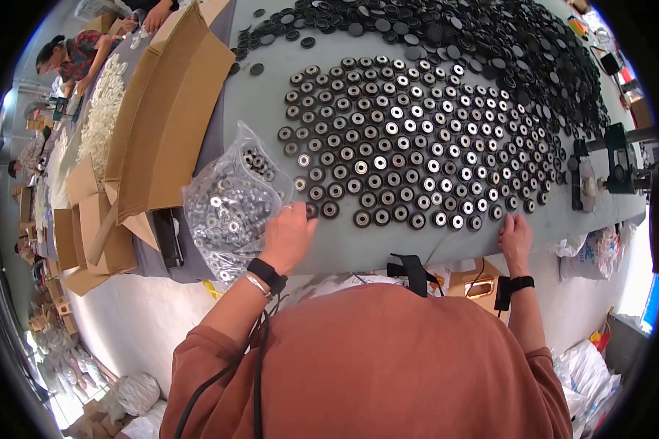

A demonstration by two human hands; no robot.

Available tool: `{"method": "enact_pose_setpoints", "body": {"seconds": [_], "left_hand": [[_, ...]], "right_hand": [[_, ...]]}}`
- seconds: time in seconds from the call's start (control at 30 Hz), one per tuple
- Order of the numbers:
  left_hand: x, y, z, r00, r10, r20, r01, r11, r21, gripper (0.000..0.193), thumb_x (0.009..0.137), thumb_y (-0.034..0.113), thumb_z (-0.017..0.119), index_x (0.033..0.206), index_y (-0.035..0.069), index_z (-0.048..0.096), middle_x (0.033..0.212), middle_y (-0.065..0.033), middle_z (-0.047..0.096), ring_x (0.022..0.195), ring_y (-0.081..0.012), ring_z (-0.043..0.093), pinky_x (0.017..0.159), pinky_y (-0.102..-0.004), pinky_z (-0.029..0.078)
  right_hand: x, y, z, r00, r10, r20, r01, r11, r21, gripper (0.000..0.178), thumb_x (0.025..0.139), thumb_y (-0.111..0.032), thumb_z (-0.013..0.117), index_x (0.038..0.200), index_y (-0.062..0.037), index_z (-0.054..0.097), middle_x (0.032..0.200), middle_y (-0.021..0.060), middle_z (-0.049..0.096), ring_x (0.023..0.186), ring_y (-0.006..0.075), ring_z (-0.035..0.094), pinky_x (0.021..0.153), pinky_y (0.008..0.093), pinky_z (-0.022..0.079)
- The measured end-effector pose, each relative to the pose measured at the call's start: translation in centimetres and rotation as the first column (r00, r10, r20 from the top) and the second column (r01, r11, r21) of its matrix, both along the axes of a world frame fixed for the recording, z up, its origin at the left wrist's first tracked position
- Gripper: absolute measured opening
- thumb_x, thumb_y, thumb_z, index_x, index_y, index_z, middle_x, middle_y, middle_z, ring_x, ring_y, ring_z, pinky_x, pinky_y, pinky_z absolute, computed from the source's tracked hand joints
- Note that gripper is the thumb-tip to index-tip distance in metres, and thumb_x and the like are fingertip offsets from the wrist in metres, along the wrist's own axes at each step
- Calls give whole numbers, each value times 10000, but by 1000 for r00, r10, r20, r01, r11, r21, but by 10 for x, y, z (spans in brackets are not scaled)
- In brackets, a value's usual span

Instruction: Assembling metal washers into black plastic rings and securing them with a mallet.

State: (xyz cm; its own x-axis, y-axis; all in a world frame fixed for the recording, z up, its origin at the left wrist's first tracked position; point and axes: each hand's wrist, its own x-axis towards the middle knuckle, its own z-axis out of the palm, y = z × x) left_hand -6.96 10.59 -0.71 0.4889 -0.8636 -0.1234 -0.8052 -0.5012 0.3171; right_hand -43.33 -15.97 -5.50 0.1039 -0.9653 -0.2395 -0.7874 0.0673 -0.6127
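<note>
Fingers curl, clamping cannot be determined; clear bag at ten o'clock of your left hand, discs at twelve of your right hand.

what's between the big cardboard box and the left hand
In the head view, a clear plastic bag holding many small metal parts lies between them.

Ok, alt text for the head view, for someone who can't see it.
A person's left hand is beside a clear bag of metal parts, the right hand by black discs with metal centers spread on a gray table. A heap of plain black discs lies beyond.
</note>
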Motion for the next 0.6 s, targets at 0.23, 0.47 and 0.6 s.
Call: {"method": "enact_pose_setpoints", "body": {"seconds": [0.23, 0.47, 0.6], "left_hand": [[-16, -5, 14, 989, 126, -73, -127, 992, 1, 317, 760, 209, 688, 967, 15, 545, 878, -195, 584, 829, -382, 582, 681, -444, 474], [-55, -13, 35, 985, 75, -153, -94, 988, -124, 279, 771, 238, 683, 963, 65, 577, 853, -121, 606, 737, -313, 607, 604, -382, 489], [-77, -12, 36, 883, -49, -467, -2, 994, -108, 201, 810, 246, 633, 888, 63, 603, 758, -138, 608, 718, -319, 607, 604, -390, 480]], "right_hand": [[-7, 2, -3, 999, 14, 36, -16, 997, 72, 254, 924, -219, 495, 758, -32, 453, 567, 58, 534, 430, 137, 532, 384, 281, 448], [-10, -2, 11, 996, 66, 61, -79, 968, 240, 218, 915, -185, 496, 775, -24, 453, 577, 76, 542, 440, 161, 545, 389, 307, 461], [-35, -14, -6, 981, 139, 136, -179, 919, 352, 219, 905, -185, 509, 759, -27, 470, 585, 84, 557, 438, 159, 542, 391, 288, 440]]}}
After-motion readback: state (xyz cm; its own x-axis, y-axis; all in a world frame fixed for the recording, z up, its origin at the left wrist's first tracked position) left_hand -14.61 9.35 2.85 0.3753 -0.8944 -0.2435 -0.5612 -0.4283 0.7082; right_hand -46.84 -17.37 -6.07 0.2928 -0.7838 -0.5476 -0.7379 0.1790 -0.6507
